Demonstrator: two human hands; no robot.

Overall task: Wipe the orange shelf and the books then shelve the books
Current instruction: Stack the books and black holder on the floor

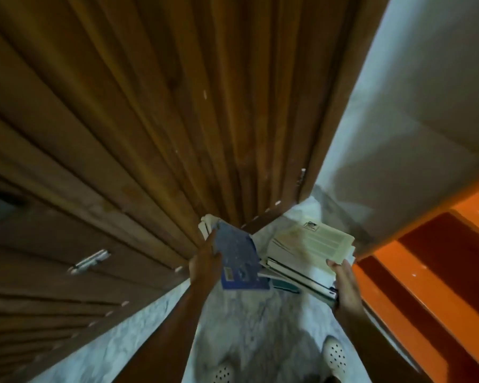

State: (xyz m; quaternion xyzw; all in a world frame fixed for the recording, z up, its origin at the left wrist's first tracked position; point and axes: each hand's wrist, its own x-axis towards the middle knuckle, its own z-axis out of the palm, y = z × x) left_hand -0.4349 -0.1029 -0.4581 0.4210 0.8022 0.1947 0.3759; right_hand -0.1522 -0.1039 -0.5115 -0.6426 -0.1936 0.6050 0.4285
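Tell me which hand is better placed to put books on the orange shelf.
Probably the right hand: it holds the stack of books next to the orange shelf. The left hand holds a blue book on the far side, near the wooden door.

Illegible print on blurred books

Grips blue book in left hand below centre, holds stack of books in right hand beside it, orange shelf at 4 o'clock, wooden door at 10 o'clock.
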